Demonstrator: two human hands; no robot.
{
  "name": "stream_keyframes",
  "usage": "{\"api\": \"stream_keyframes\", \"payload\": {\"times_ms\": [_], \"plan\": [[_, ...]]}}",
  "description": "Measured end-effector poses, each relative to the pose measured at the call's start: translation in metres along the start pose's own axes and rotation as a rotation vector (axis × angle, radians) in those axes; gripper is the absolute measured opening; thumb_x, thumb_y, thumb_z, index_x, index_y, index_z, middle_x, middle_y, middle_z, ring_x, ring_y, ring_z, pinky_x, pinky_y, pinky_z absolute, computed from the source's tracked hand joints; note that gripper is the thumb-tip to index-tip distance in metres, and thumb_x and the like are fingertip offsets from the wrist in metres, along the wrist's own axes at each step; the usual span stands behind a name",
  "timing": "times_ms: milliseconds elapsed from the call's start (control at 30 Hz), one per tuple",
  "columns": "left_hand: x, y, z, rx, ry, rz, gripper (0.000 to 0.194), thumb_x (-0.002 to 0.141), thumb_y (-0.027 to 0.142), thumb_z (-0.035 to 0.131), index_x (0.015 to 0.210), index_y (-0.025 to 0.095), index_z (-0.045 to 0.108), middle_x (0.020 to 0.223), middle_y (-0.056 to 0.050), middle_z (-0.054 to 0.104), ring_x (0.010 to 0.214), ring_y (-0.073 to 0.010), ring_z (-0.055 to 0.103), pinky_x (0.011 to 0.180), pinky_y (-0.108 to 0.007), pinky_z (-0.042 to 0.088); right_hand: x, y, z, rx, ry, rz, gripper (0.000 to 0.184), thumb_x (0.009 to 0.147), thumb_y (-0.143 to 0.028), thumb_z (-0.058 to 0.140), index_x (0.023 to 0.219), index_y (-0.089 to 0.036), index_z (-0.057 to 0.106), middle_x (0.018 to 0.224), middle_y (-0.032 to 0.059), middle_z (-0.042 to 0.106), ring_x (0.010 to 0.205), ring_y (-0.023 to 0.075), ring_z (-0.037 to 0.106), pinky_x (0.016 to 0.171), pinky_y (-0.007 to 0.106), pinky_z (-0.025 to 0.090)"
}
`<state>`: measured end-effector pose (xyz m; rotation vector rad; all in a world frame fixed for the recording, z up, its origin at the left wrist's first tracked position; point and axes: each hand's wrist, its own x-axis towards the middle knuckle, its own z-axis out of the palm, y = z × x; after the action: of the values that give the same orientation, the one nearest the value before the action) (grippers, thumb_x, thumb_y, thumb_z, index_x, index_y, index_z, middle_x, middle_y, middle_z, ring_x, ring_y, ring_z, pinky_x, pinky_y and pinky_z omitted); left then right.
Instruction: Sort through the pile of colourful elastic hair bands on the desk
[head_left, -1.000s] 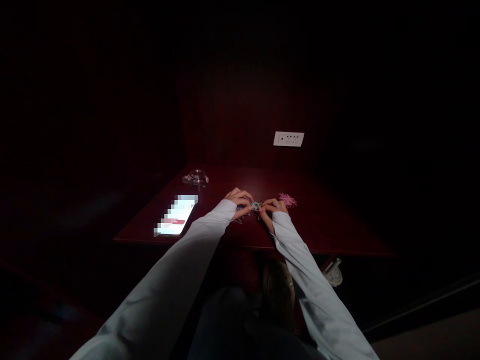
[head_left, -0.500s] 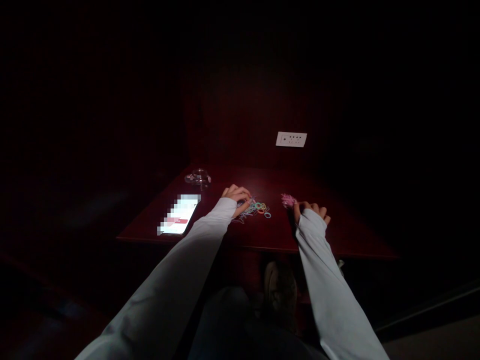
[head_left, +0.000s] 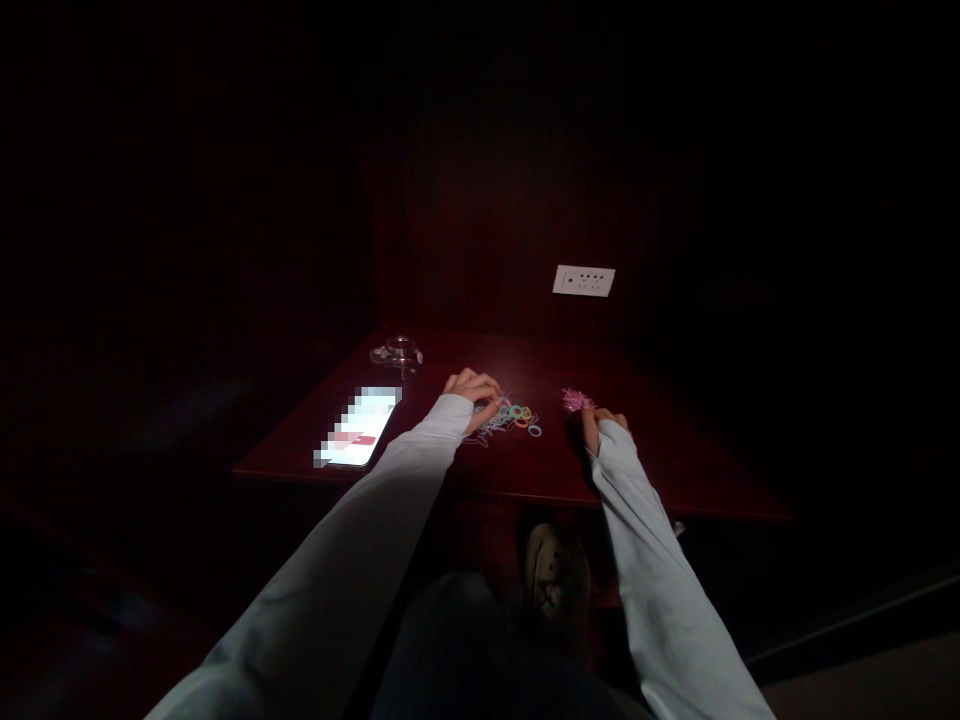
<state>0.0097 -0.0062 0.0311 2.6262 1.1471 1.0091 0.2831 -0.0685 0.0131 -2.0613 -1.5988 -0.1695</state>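
We see the left hand (head_left: 472,393) bent over the coloured rings (head_left: 517,412), which lie heaped on the table (head_left: 525,365), and the right hand (head_left: 604,420) at the pink bunch (head_left: 576,398); in this dimness we cannot tell whether either grips anything.

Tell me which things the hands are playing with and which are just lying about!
In use, it seems:
Coloured rings, by the left hand
Pink heap, at the right hand

Seemingly just lying about:
Lit phone
Clear container
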Motion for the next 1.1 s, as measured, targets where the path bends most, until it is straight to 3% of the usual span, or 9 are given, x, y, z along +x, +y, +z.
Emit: {"api": "stream_keyframes", "payload": {"times_ms": [300,567,767,967,1100], "plan": [[-0.002,0.003,-0.001,-0.007,0.016,0.007,0.019,0.097,0.035,0.062,0.089,0.026,0.077,0.114,-0.001,0.078,0.105,-0.0225,0.055,0.096,-0.04,0.04,-0.016,-0.005,-0.023,0.151,0.193,0.226,0.054,0.105,-0.037,0.029,0.112,-0.014,0.077,0.118,0.0232,0.07,0.111,0.037,0.058,0.09,0.052,0.044],[-0.001,0.003,-0.001,-0.018,-0.007,-0.015,0.021,0.099,0.036,0.062,0.091,0.027,0.079,0.114,-0.001,0.077,0.106,-0.0227,0.054,0.098,-0.04,0.039,-0.013,-0.009,-0.012,0.119,0.101,0.145,0.046,0.101,-0.039,0.038,0.098,-0.02,0.08,0.114,0.0193,0.071,0.113,0.0375,0.057,0.092,0.051,0.042],[0.0,-0.001,0.001,-0.02,-0.024,0.002,0.021,0.098,0.037,0.063,0.091,0.026,0.079,0.115,-0.002,0.078,0.106,-0.0227,0.055,0.097,-0.04,0.04,-0.011,-0.005,-0.009,0.153,0.187,0.162,0.05,0.101,-0.037,0.034,0.1,-0.019,0.08,0.111,0.0197,0.07,0.11,0.0352,0.056,0.089,0.05,0.042],[-0.002,0.002,0.0,-0.01,0.014,-0.009,0.021,0.098,0.035,0.062,0.088,0.026,0.078,0.112,-0.001,0.079,0.104,-0.0222,0.056,0.097,-0.04,0.04,-0.014,-0.012,-0.014,0.099,0.044,0.142,0.04,0.099,-0.036,0.043,0.091,-0.022,0.079,0.119,0.0155,0.07,0.113,0.034,0.055,0.094,0.048,0.043],[-0.002,0.004,0.0,-0.017,0.011,-0.012,0.022,0.098,0.035,0.061,0.086,0.025,0.077,0.112,-0.001,0.078,0.104,-0.0225,0.057,0.098,-0.042,0.04,-0.011,-0.009,-0.013,0.145,0.112,0.139,0.041,0.098,-0.039,0.044,0.094,-0.021,0.081,0.117,0.0162,0.07,0.11,0.0342,0.055,0.093,0.05,0.044]]}}
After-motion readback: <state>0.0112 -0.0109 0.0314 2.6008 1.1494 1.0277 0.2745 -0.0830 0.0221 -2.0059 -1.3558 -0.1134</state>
